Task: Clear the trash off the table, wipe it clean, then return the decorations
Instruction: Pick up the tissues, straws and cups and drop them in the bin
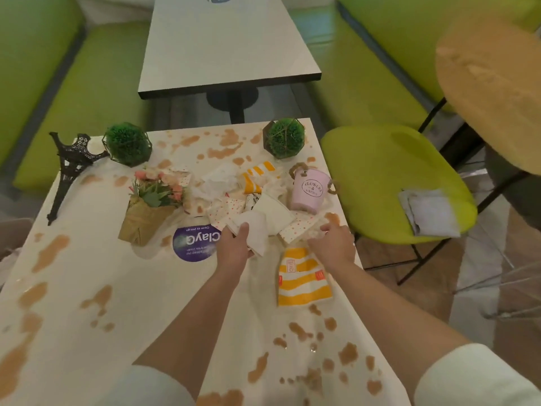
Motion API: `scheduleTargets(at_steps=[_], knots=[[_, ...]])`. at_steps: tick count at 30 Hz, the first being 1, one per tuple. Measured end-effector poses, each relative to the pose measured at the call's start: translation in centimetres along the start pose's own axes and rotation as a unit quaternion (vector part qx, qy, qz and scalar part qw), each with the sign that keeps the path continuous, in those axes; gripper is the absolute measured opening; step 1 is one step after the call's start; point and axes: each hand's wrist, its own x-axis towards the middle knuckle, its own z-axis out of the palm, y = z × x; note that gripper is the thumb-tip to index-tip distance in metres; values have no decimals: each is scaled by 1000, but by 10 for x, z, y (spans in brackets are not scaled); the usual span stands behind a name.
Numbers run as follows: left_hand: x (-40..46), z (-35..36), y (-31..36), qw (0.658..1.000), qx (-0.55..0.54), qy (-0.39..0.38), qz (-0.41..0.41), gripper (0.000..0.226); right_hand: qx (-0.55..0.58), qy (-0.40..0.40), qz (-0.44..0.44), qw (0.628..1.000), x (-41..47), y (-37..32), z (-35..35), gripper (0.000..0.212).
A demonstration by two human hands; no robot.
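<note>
Two caged green ball plants [127, 143] [284, 138], one Eiffel Tower model [68, 168], one paper-wrapped bouquet [152, 200], one pink bucket [310, 191], two yellow-striped wrappers [303, 278] [257, 175], one purple sticker [193, 243], two hands [234, 244] [333, 244].
</note>
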Motion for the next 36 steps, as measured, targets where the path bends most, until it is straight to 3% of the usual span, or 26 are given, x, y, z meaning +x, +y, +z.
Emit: scheduleTargets(at_steps=[7, 13, 18, 24, 33, 36], knots=[[-3, 10, -5, 1000, -2, 10, -1, 15, -33, -22, -25, 999, 6, 7, 3, 30], [-8, 9, -3, 1000, -7, 27, 1, 20, 148, -19, -17, 989, -10, 13, -3, 19], [-16, -1, 5, 999, -25, 39, 15, 18, 274, -35, -38, 960, -31, -1, -6, 24], [-22, -41, 20, 996, -52, 64, 30, 30, 321, -89, -102, 937, -54, -52, 7, 22], [-33, -137, 51, 984, -80, 148, 58, 59, 285, -172, -185, 925, -99, -148, 59, 25], [-34, -182, 57, 977, -67, 192, 67, 59, 274, -212, -198, 917, -125, -186, 82, 23]])
